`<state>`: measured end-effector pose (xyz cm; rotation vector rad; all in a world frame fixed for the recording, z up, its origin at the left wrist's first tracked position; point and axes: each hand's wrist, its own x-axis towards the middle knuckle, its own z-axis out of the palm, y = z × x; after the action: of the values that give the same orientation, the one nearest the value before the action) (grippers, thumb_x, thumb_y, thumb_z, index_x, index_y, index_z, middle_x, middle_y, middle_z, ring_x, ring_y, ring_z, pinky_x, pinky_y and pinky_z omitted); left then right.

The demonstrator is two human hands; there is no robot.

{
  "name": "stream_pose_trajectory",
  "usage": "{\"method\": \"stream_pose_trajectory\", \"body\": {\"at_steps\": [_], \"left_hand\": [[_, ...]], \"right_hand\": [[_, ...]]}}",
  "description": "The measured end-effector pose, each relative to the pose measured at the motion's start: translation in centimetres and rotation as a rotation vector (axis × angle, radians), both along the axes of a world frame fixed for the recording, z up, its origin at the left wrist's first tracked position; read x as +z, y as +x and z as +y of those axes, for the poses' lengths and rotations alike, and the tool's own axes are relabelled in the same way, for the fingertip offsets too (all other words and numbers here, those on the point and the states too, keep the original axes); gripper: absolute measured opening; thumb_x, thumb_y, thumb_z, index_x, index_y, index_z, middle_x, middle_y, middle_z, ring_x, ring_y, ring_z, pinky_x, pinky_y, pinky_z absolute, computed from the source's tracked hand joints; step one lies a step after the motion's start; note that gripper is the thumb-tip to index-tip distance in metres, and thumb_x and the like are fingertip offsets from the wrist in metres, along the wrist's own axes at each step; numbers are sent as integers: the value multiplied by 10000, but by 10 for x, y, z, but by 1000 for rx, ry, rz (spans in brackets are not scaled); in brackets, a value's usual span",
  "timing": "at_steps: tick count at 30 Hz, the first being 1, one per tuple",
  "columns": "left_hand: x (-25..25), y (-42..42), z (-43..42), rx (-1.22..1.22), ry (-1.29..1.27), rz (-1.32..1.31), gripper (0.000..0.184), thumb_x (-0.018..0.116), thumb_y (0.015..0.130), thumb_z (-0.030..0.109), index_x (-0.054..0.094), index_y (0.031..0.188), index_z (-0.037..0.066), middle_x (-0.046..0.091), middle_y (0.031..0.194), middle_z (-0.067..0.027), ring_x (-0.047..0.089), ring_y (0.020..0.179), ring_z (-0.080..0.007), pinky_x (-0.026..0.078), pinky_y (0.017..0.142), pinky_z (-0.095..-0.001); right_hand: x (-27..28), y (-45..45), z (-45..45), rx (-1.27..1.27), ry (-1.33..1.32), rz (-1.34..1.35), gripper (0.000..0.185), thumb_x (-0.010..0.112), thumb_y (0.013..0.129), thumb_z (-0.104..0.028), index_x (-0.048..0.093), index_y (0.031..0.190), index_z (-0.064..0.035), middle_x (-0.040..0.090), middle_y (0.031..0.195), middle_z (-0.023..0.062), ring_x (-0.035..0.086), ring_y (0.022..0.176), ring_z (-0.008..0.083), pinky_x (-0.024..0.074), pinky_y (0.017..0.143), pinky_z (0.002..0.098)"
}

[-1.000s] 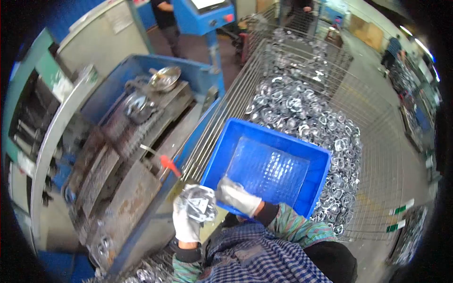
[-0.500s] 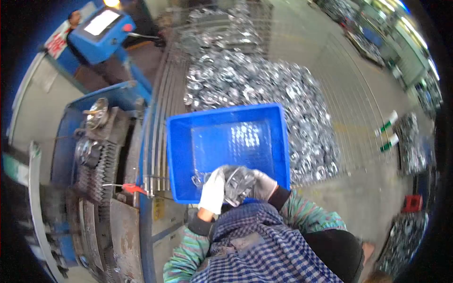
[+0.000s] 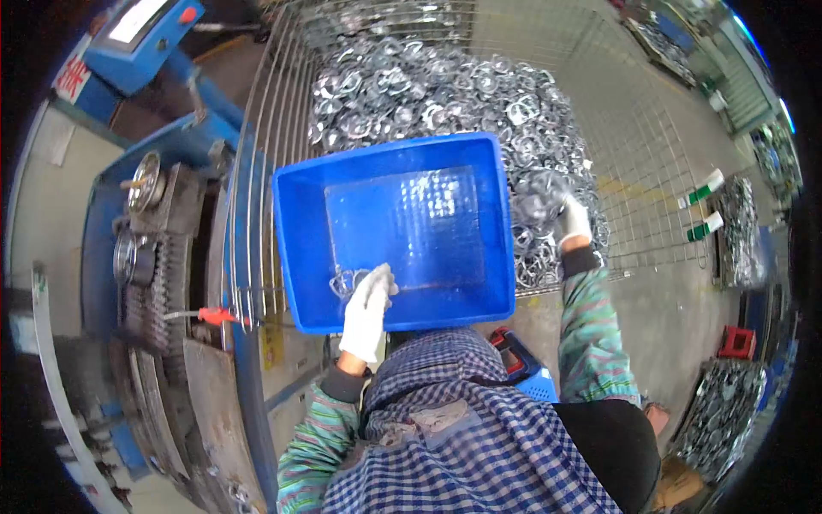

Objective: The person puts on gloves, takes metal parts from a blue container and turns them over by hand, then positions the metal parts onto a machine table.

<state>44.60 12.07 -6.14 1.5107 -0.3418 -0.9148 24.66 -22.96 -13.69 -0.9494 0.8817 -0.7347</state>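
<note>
My left hand, in a white glove with greyed fingertips, is over the near left corner of a blue plastic tub. Its fingers are stretched out and hold nothing that I can see. Beside them, a few thin metal scraps lie on the tub's floor. My right hand, also gloved, reaches past the tub's right side. A motion-blurred, round silvery metal part is at its fingers, above a heap of similar metal parts; the fingers' grip is partly hidden.
A wire-mesh cage surrounds the heap. On the left stands a machine with a blue control box and a red-handled tool. A red and blue object is below the tub, and more metal parts are at right.
Both hands were together on the metal part over the tub's near edge. My right hand has carried it right over the heap, while my left hand has let go.
</note>
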Motion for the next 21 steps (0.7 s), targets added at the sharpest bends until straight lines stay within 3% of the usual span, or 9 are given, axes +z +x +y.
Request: {"method": "stream_pose_trajectory", "body": {"at_steps": [3, 6, 7, 8, 10, 12, 13, 17, 21], "left_hand": [[-20, 4, 35, 76, 80, 21, 342, 459, 897, 215, 486, 1181, 26, 567, 1071, -59, 551, 886, -124, 429, 725, -230], [-37, 1, 67, 221, 131, 69, 363, 465, 892, 256, 490, 1166, 18, 576, 1027, -69, 563, 845, -135, 451, 712, -255], [-46, -1, 78, 290, 150, 129, 346, 475, 888, 227, 496, 1154, 7, 589, 998, -69, 574, 811, -136, 460, 690, -251], [-52, -4, 87, 318, 158, 137, 346, 475, 888, 227, 496, 1154, 7, 589, 998, -69, 574, 811, -136, 460, 690, -251], [-60, -11, 105, 370, 199, 139, 345, 476, 887, 229, 499, 1152, 9, 594, 991, -65, 582, 822, -139, 462, 696, -255], [-66, -19, 118, 371, 257, 146, 338, 478, 883, 230, 504, 1152, 27, 590, 1022, -53, 582, 873, -144, 450, 721, -250], [-67, -22, 122, 394, 262, 155, 336, 475, 882, 228, 503, 1152, 31, 589, 1027, -50, 581, 877, -145, 445, 732, -251], [-92, -41, 134, 428, 288, 173, 329, 462, 888, 200, 497, 1163, 22, 597, 1017, -51, 571, 875, -123, 432, 747, -236], [-98, -49, 123, 435, 351, 119, 290, 492, 864, 116, 521, 1118, -21, 592, 1033, -94, 544, 933, -136, 415, 832, -249]], "right_hand": [[-35, 4, -68, 22, -524, 901, 463, 536, 760, -313, 512, 1107, -6, 618, 822, 172, 593, 842, 290, 462, 749, 338], [-50, 27, -72, -63, -824, 1404, 519, 549, 731, -378, 522, 1128, -45, 569, 989, 259, 552, 942, 374, 423, 835, 400], [-52, 28, -73, 10, -877, 1408, 512, 550, 728, -354, 515, 1138, -50, 566, 999, 236, 543, 935, 368, 425, 827, 418], [-74, 21, -92, 41, -1202, 1422, 462, 557, 726, -343, 551, 1102, -75, 574, 948, 209, 535, 911, 360, 433, 802, 420], [-71, 28, -85, 23, -1108, 1494, 377, 570, 717, -342, 609, 1022, -122, 558, 944, 159, 514, 913, 338, 441, 777, 422], [-95, 33, -103, -241, -1178, 1590, 278, 576, 725, -311, 630, 970, -190, 530, 1003, 126, 500, 942, 313, 444, 773, 423], [-27, 69, -49, -141, -1227, 1574, 262, 585, 722, -228, 609, 979, -184, 505, 1037, 102, 483, 959, 301, 442, 774, 422], [-7, 152, 24, 58, -1651, 773, 293, 554, 704, -36, 593, 982, -120, 562, 989, 111, 511, 933, 304, 425, 811, 390], [-102, 222, 146, 682, -1239, 536, 322, 536, 700, -19, 580, 1010, -94, 574, 1005, 144, 525, 970, 306, 421, 850, 371]]}}
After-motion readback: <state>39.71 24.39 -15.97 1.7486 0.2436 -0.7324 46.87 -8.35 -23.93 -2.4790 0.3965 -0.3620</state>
